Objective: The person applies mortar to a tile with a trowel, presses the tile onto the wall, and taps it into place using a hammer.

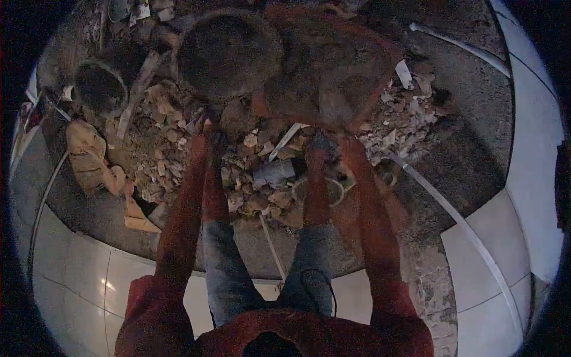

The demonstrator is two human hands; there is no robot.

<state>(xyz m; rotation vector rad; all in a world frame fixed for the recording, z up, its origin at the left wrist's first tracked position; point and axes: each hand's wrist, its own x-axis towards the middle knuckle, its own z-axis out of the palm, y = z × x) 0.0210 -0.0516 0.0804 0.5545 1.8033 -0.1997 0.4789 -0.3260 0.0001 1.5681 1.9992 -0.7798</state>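
Observation:
Both of my arms reach forward over a heap of rubble [166, 172]. My left hand [205, 126] is near the lower left edge of a round, dark pan [231, 53]; its fingers are too dark to make out. At the near edge of a reddish, dirt-covered sheet or sack [333, 65] is my right hand [348, 140], next to my right foot [323, 143]. Whether either hand grips anything is hidden by the dim light. Between my legs lies a grey cylindrical object [275, 172] on the broken pieces.
A round container [101, 86] stands at the upper left, above a crumpled brown paper bag [86, 149]. A ring-shaped rim [297, 191] shows by my right leg. Long pale strips [464, 220] lie at the right, beside white tiles [488, 244].

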